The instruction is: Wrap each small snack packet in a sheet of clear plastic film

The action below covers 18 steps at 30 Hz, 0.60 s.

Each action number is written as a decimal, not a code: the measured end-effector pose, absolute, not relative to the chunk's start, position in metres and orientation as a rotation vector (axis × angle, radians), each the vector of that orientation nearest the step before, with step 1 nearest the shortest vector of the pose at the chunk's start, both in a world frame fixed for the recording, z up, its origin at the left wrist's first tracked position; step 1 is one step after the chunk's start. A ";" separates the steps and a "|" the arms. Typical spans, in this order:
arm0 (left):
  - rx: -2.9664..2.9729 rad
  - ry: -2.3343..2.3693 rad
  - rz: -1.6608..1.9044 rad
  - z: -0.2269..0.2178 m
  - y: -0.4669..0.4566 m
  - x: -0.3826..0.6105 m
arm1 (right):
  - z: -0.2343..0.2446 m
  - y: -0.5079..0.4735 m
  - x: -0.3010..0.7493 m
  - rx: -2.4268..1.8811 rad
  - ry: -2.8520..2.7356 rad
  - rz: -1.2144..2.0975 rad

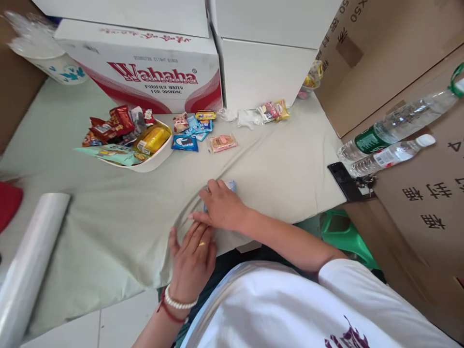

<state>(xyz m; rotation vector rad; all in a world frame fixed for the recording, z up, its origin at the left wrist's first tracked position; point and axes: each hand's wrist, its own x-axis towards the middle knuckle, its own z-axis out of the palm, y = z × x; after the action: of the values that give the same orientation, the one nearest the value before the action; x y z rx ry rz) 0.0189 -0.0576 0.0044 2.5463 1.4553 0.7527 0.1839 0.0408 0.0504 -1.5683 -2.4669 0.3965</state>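
Note:
My right hand (224, 205) is over a small blue packet (231, 185) near the front of the cloth-covered table, its fingers curled onto it. Most of that packet is hidden under the hand. Just in front of me, my left hand (194, 253), with a ring and bracelets, lies on the cloth (119, 222) with its fingers apart, touching or nearly touching my right hand. Farther back lie a wrapped biscuit (222, 142), a dark blue packet (184, 143) and several small snack packets. To their left, a white bowl (154, 162) is heaped with wrapped snacks.
A Wahaha water carton (152, 72) and a plain white box (261, 72) line the back. Two water bottles (402, 116) and a black phone (346, 181) with keys are at right. A plastic film roll (32, 266) lies left; a green stool (342, 234) stands below.

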 end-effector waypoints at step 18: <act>2.159 1.709 1.040 -0.050 -0.064 -0.049 | 0.087 0.073 0.344 -1.719 -1.720 0.309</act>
<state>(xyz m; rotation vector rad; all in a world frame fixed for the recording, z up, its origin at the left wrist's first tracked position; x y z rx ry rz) -0.0493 -0.0636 -0.0499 2.1588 1.7091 1.0398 0.3439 0.0732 0.0870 -1.7191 -1.7196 0.3091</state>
